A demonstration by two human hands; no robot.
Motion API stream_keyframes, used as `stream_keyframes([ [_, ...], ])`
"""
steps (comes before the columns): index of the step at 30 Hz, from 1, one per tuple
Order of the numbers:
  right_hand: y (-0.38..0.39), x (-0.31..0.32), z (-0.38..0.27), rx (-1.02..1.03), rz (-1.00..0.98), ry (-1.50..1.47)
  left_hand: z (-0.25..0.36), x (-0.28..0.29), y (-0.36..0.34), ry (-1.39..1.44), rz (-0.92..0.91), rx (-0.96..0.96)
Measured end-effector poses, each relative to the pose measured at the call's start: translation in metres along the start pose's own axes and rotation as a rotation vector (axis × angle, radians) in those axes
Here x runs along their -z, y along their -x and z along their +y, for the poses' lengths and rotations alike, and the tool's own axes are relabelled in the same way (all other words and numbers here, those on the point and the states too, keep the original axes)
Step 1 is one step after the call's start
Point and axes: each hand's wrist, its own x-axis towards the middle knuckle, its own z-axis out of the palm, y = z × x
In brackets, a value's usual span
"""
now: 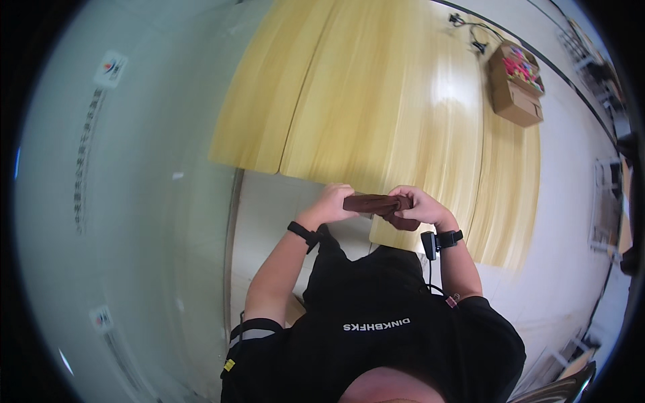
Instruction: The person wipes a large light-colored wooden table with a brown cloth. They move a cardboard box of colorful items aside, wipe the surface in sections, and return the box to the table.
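A strip of dark brown cloth [371, 203] is stretched between my two hands, just over the near edge of the wooden table. Its left end is pinched by my left hand [334, 203], fingers on top and thumb beneath. Toward the right end the cloth is twisted or bunched, and part of it hangs down below. My right hand [422, 205] grips that bunched part with curled fingers. Whether the cloth is a sock or some other fabric piece, I cannot tell.
The light wood tabletop [356, 101] stretches away in front of me. An open cardboard box [516, 101] with small colourful items stands at its far right, near a black cable [478, 33]. A frosted glass wall [148, 201] runs along my left.
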Motion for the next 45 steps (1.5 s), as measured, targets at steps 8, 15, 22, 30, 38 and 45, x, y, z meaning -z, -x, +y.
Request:
stream_keyframes([
  [8, -0.044, -0.079, -0.014, -0.199, 0.302, 0.243, -0.071, 0.092, 0.000, 0.204, -0.267, 0.033],
  [15, -0.082, -0.071, 0.008, -0.099, 0.476, 0.405, -0.092, 0.148, -0.024, 0.057, -0.369, -0.019],
  [22, -0.174, 0.032, -0.072, 0.127, 0.666, 0.570, -0.089, 0.208, -0.140, -0.228, 0.043, -0.147],
  [30, -0.190, 0.034, -0.076, 0.370, 0.926, 0.972, -0.116, 0.210, -0.166, -0.293, 0.095, -0.248],
  [38, -0.163, -0.043, 0.089, -0.531, 0.792, 1.001, -0.256, 0.140, -0.048, -0.181, -0.378, -0.010],
  [45, -0.280, -0.082, 0.142, -0.617, 1.122, 0.942, -0.345, 0.180, 0.066, -0.250, -0.203, 0.170],
])
